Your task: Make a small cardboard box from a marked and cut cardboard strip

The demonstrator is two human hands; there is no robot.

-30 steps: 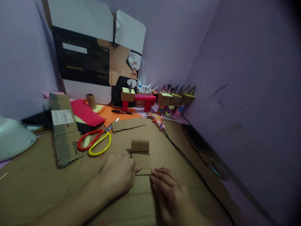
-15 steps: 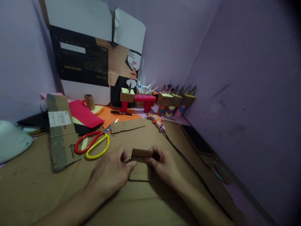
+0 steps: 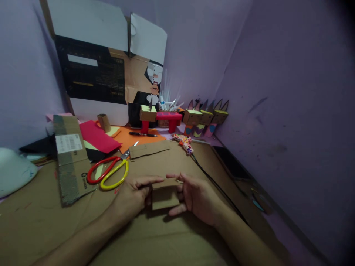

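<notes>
A small folded piece of brown cardboard [image 3: 165, 197] is between my hands, low over the cardboard-covered table. My left hand [image 3: 135, 192] holds its left side, the index finger stretched along the top edge and the other fingers partly hidden behind the side. At the right edge, my right hand [image 3: 198, 197] has its fingers spread, some of them against the cardboard and one stretched out below it. Left of the hands lie scissors [image 3: 115, 179] with one red and one yellow handle. Beyond the hands is a flat cardboard strip [image 3: 149, 149].
A patterned glue gun [image 3: 185, 143] lies at the back, its black cord running past my right arm. Cardboard animal figures [image 3: 194, 117] stand behind it. At right is a phone-like dark slab [image 3: 231, 162]. A labelled cardboard piece [image 3: 72, 162] lies left, near coloured paper [image 3: 100, 136].
The folded cardboard's upright flap has tipped down toward level. My right hand has opened its pinch and spread its fingers; my left index finger now reaches over the top edge.
</notes>
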